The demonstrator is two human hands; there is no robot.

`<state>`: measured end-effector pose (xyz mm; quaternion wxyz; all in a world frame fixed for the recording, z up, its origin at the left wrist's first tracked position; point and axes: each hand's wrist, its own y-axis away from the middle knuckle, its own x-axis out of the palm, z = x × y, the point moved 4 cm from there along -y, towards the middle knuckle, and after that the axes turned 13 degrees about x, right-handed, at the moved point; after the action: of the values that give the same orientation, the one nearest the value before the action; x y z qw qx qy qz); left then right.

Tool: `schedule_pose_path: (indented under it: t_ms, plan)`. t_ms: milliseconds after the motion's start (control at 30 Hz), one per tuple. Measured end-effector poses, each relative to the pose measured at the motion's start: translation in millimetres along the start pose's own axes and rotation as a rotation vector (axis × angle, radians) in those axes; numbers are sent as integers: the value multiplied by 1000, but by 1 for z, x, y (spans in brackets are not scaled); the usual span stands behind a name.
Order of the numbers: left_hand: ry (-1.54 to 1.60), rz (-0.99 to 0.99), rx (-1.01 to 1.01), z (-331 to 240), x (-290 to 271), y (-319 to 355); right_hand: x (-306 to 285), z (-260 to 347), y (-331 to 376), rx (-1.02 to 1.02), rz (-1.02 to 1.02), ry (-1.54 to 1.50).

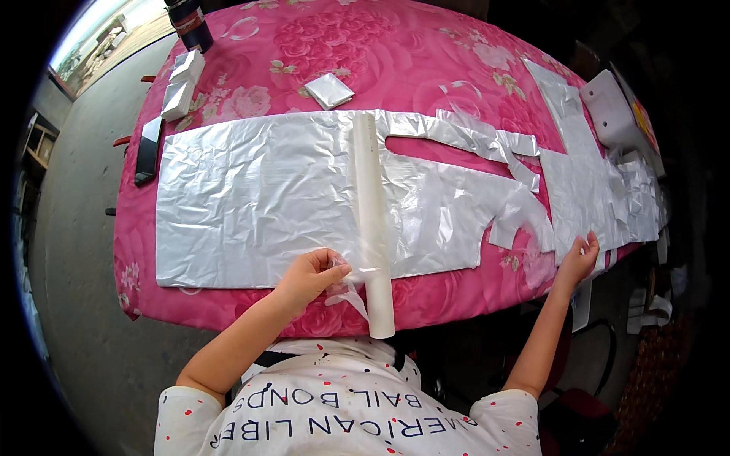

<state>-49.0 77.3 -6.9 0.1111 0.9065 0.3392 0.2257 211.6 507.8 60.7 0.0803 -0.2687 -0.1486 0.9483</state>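
A silvery white plastic sheet (243, 197) lies flat and wrinkled across the table, cut at its right end into straps and a curved edge like a disposable apron. Across its middle rests a long white tube (370, 205), its near end jutting past the table's front edge. My left hand (313, 275) is closed in a pinch on thin clear plastic film (348, 298) just left of the tube. At the right, my right hand (579, 260) has its fingers loosely curled and apart, beside a stack of similar silvery sheets (582, 194); nothing shows in it.
Small folded silvery packets (178, 100) are piled at the left edge, near a black phone (149, 152). Another folded packet (330, 91) lies beyond the sheet. A dark container (190, 26) stands at the far left corner, and a white plastic box (608, 110) at the right.
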Motion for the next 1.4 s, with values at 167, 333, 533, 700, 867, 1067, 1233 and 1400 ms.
schedule_pose_path:
  t_ms: [167,333,533,700,867,1067,1233,1400]
  plan:
    - [-14,32,-4,-1,7,-6,7,119,200,-453,722,68]
    - [57,20,-6,-3,-2,-11,36,106,294,-215,1240,418]
    - [-47,-85,58,-24,-34,-3,42,120,314,-203,1251,458]
    - [-12,6,107,-13,-28,-4,49,126,326,-219,1271,501]
    - [-164,-105,125,-37,-60,2,43,108,309,-1,1323,326]
    - [-407,-328,254,-71,-172,38,32,102,294,24,1313,355]
    - [-758,-563,248,-83,-237,73,31,104,297,52,1323,336]
    - [-1682,-601,646,-117,-181,69,30,105,299,54,1315,346]
